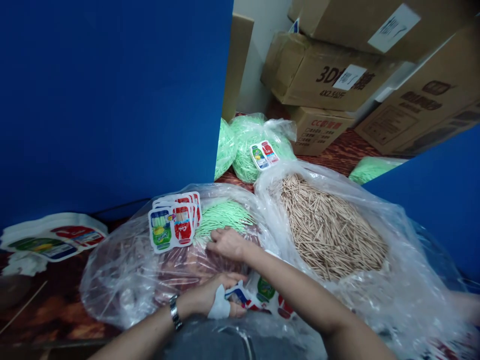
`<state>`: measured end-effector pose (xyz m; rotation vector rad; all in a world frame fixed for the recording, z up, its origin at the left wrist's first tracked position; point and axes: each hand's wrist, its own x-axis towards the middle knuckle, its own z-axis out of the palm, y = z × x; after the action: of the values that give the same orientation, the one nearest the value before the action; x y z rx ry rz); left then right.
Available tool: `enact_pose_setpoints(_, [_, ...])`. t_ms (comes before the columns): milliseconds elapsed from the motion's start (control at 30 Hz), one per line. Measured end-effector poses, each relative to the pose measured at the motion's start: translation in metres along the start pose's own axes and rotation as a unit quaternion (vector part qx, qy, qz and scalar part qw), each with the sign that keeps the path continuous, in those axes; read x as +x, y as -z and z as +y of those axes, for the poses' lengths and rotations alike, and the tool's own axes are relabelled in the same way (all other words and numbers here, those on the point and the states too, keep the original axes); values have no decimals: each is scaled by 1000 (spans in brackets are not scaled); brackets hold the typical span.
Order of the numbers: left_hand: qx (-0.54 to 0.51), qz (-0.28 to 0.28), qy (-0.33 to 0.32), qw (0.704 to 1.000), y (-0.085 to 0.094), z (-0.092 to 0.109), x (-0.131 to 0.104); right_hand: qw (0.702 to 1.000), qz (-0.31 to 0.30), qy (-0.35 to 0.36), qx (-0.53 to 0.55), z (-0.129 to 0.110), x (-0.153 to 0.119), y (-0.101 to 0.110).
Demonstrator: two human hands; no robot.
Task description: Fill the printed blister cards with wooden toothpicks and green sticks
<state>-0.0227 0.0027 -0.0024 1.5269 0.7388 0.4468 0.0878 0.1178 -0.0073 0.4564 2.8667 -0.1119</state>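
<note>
My right hand (227,243) has its fingers curled at the lower edge of a pile of thin green sticks (225,217) on a clear plastic bag (131,280). What it pinches, if anything, is too small to tell. Below it, my left hand (212,297), with a watch at the wrist and a white piece around the thumb side, is closed around a printed card packet (238,295). More printed packets (266,290) lie right of it, partly under my right forearm. A stack of green and red printed cards (171,227) rests on the bag left of the green sticks.
An open plastic bag of brown sticks (333,230) lies at the right. Tied bags of green sticks (245,145) stand behind. Large printed cards (56,237) lie at the far left. Cardboard boxes (318,70) are stacked at the back, and a blue panel (112,100) rises at the left.
</note>
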Motion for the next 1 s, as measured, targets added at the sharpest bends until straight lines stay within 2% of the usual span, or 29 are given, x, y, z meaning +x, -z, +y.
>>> enact_pose_setpoints(100, [-2, 3, 5, 1000, 0, 0, -3, 999, -8, -49, -18, 24, -14, 0])
enact_pose_setpoints(200, [1, 4, -2, 1000, 1, 1, -4, 994, -12, -108, 18, 40, -32, 2])
enact_pose_setpoints(300, [8, 5, -3, 1000, 1, 0, -3, 976, 21, -206, 63, 41, -42, 0])
enact_pose_setpoints(367, [14, 8, 5, 1000, 1, -1, -4, 955, 41, -287, 61, 35, -41, -4])
enact_pose_setpoints(433, [18, 9, 15, 1000, 1, -2, -4, 941, 41, -333, 41, 29, -34, -9])
enact_pose_setpoints(700, [3, -11, 13, 1000, 3, 3, -3, 955, 35, -296, -10, 26, -9, -17])
enact_pose_setpoints(1000, [3, -3, 30, 1000, 5, 14, 0, 955, 49, -293, -7, 24, -10, -16])
